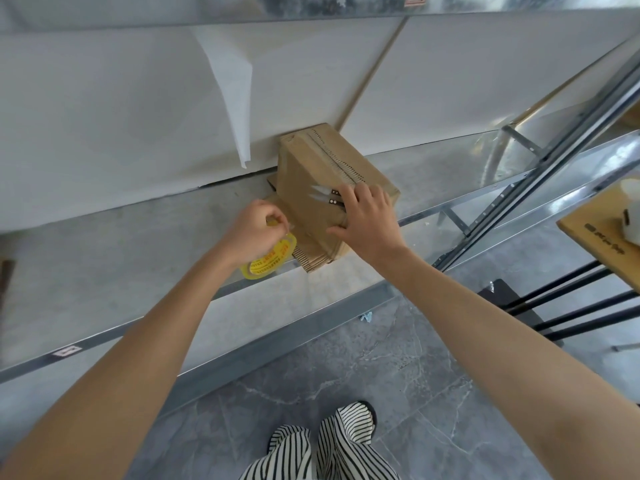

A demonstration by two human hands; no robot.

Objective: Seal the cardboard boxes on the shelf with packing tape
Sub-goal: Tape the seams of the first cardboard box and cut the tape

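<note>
**Two hands at the cardboard box [301, 174] on the shelf [138, 251]**

Your left hand [254, 230] grips the yellow-labelled tape roll [273, 256], fingertips pinched together at its rim. Your right hand [367, 216] rests flat with fingers spread on the box, beside the snips [325, 197]. The box stands on flattened cardboard [318, 258].

Grey shelf [138, 258]: flattened cardboard stack [318, 254], box [329, 161] on top.

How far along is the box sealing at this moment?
Done: one box stands assembled, a glossy strip apparently along its top seam; snips lie on it. In hand: the left hand pinches at the tape roll; the right hand rests on the box. Left: flattened cardboard beneath is unsealed.
</note>
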